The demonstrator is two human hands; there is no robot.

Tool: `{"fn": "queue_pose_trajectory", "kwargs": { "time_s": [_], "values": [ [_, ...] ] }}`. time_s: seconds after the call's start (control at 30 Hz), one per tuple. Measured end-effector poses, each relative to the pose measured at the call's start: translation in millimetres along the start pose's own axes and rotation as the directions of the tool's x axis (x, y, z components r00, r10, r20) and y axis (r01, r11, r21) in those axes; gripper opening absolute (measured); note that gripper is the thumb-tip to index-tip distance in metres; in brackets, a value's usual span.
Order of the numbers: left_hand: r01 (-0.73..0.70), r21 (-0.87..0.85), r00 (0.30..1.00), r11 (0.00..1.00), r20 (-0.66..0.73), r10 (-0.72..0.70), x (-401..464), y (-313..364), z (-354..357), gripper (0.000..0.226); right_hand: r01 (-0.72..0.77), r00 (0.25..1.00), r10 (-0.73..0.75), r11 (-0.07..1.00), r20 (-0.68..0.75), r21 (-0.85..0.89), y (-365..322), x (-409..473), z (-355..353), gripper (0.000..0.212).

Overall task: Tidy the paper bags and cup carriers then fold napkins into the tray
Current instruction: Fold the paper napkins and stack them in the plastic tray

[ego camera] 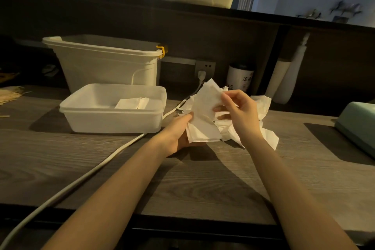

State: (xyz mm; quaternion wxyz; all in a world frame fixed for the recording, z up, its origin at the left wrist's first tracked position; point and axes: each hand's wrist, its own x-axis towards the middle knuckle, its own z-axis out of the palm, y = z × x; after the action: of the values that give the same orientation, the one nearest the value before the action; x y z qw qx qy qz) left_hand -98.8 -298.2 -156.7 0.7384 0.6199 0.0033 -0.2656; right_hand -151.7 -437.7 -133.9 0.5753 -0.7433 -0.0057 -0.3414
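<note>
Head view, left to right. The tray [113,116] stands open on the counter [203,178], two folded napkins [132,103] already inside, placed near the work for short transfers. Left hand [178,134], palm up, thumb pressed on the napkin [205,115], supports the sheet from below. Right hand [239,111] pinches its upper edge, fingers curled, apparently to make the fold. The unfolded pile [263,126] lies just behind, touching the hands' work.
</note>
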Motion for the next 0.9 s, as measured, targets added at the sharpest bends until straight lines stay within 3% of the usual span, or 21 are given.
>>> {"fn": "queue_pose_trajectory", "kwargs": {
  "time_s": [0.2, 0.43, 0.6, 0.7, 0.9],
  "values": [
    [-0.013, -0.218, 0.998, 0.976, 0.059, 0.027, 1, 1, -5, 0.031, 0.098, 0.957, -0.053, 0.984, 0.287, -0.147, 4, 1, -7, 0.007],
    [0.006, -0.228, 1.000, 0.974, -0.006, -0.008, 1, 5, -4, 0.032, 0.022, 0.905, 0.068, 0.978, 0.419, -0.206, 3, -1, -13, 0.010],
    [-0.081, -0.090, 0.996, 0.993, -0.040, 0.078, 4, 4, -2, 0.042, 0.023, 0.899, 0.076, 0.975, 0.431, -0.220, 4, 1, -15, 0.012],
    [-0.173, 0.126, 0.981, 0.977, -0.066, 0.182, 7, 0, -2, 0.046, -0.016, 0.901, 0.100, 0.980, 0.422, -0.199, 4, 1, -15, 0.008],
    [-0.269, 0.281, 0.963, 0.922, 0.071, 0.259, 3, -2, -1, 0.050, -0.093, 0.971, 0.127, 0.981, 0.204, -0.168, 13, 5, -5, 0.038]
  ]
}}
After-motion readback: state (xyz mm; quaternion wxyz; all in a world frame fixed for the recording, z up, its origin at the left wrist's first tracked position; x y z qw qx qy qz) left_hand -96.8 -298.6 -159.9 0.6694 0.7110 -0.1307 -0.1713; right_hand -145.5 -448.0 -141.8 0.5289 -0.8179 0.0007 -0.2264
